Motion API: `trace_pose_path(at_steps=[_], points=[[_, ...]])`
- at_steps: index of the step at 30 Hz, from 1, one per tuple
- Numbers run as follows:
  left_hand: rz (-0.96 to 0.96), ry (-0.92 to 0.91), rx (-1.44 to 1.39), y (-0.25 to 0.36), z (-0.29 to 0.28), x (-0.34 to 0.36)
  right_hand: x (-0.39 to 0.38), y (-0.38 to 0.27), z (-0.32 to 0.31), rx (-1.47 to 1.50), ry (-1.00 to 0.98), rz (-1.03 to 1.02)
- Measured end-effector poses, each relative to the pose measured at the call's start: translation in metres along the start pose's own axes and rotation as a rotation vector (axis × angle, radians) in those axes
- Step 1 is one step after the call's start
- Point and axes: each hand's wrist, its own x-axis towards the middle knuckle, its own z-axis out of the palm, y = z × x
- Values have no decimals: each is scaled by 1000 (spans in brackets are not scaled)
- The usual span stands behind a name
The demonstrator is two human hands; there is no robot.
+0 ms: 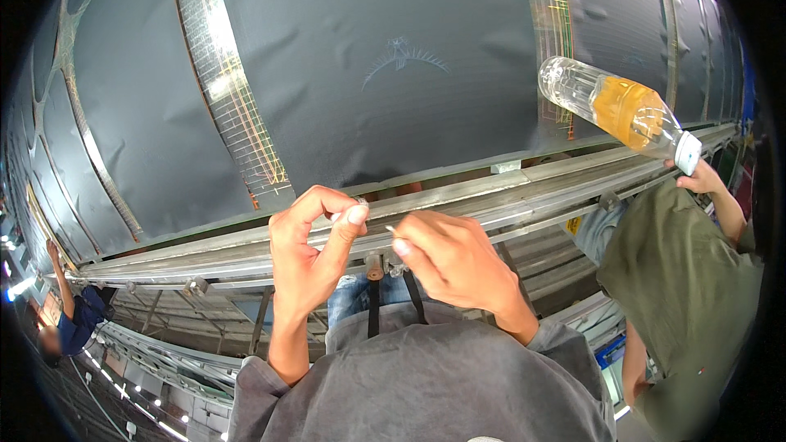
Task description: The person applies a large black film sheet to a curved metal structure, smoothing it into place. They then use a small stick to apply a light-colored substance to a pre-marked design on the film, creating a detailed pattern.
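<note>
My left hand (307,250) is raised above the metal rail, thumb and forefinger pinched together. A small pale bit shows at the fingertips, too small to name. Just to its right, my right hand (454,260) is closed with the fingers curled in, and a thin light tip pokes out by the thumb; what it belongs to is hidden. The two hands are close but apart. Beyond them stretches a large dark sheet (319,106), slightly wrinkled, with a faint pale arched mark on it. A see-through strip (225,65) with orange and yellow threads crosses the sheet at the left.
A clear plastic bottle (573,86) with an orange label and white cap lies at the right, by a co-worker's hand (702,178). That person wears an olive shirt (684,270). Metal rails (467,196) edge the sheet. Another person (78,315) stands far left.
</note>
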Motion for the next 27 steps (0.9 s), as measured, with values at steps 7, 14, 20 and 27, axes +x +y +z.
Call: trace_pose_path(at_steps=[7,14,20,27], points=[[228,-45,191,11,32,13,-38,26,-24,74,490,136],[407,148,353,-20,39,28,-29,49,-36,-54,744,168],[354,743,405,-89,-4,55,4,81,-29,-156,809,174],[325,736,380,-100,-6,59,-6,89,-38,-428,693,216]])
